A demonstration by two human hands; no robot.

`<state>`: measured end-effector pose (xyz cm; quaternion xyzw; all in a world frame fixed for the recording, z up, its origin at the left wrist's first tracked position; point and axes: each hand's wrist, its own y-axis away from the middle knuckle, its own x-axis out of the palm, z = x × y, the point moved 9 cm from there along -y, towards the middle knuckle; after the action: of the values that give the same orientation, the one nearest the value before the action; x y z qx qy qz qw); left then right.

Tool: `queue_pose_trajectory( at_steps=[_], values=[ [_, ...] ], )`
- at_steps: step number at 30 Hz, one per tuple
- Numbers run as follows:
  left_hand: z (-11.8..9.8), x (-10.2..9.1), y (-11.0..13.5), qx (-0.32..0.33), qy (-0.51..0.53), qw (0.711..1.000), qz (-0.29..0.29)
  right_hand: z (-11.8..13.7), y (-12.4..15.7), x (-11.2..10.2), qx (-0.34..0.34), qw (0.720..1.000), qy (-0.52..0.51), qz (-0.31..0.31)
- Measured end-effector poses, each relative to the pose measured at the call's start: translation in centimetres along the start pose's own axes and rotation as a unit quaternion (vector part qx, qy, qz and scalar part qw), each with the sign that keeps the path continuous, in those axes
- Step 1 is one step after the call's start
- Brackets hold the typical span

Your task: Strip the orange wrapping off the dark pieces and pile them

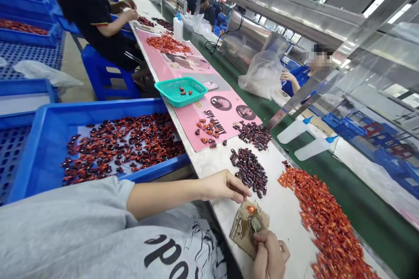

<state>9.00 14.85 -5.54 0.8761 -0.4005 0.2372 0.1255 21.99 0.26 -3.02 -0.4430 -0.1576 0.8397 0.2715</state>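
My left hand point(227, 186) is over the near edge of the white table, its thumb and fingers pinched together. Whatever sits between those fingertips is too small to make out. Just below them lies a glue-stained piece of cardboard point(240, 226), with a small orange piece point(251, 209) on it. My right hand point(271, 253) is closed around a thin stick point(255, 229), whose tip meets a small round cap point(255, 224) on the cardboard. Beyond my left hand is a pile of dark, shiny small parts point(250, 172). To the right spreads a long heap of orange-red pieces point(322, 218).
A blue tray point(98, 107) of red-and-black parts stands at left. On a pink mat point(191, 128) are a green basket point(181, 101) and several orange-black parts point(207, 130). White squeeze bottles point(312, 148) lie beyond the table. A co-worker point(88, 13) sits farther along.
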Motion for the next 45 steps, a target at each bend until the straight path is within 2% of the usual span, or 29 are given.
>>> queue_pose_trajectory(
  at_steps=[5, 11, 14, 17, 20, 22, 25, 32, 45],
  values=[
    [0.4, 0.6, 0.6, -0.022, 0.034, 0.999, 0.009, 0.9, -0.1, 0.1, 0.0, 1.0, -0.022, 0.02],
    [0.9, 0.4, 1.9, -0.09, 0.055, 0.994, -0.007, 2.2, -0.3, 0.4, 0.011, 0.999, -0.027, 0.044],
    [0.7, 0.5, 2.3, -0.092, 0.065, 0.994, -0.009, 2.2, -0.3, 0.3, 0.006, 0.998, -0.044, 0.048],
    [0.8, 1.0, 2.6, -0.105, 0.08, 0.991, -0.004, 1.3, 0.0, -0.5, 0.047, 0.994, -0.098, 0.013],
    [1.4, 1.6, 2.8, -0.12, 0.086, 0.989, 0.001, 0.7, 0.3, -1.4, 0.102, 0.972, -0.206, -0.056],
    [1.8, 1.9, 2.9, -0.122, 0.09, 0.988, -0.003, 1.0, 0.2, -1.9, 0.111, 0.95, -0.274, -0.104],
    [2.3, 2.3, 2.9, -0.136, 0.084, 0.987, -0.017, 2.0, -0.3, -2.1, 0.09, 0.928, -0.334, -0.138],
    [2.4, 3.3, 3.0, -0.15, 0.09, 0.985, -0.007, 3.1, -0.9, -1.4, 0.072, 0.902, -0.409, -0.117],
    [2.5, 3.1, 3.2, -0.134, 0.094, 0.986, 0.011, 3.5, -0.8, -0.9, 0.079, 0.901, -0.415, -0.097]
  ],
)
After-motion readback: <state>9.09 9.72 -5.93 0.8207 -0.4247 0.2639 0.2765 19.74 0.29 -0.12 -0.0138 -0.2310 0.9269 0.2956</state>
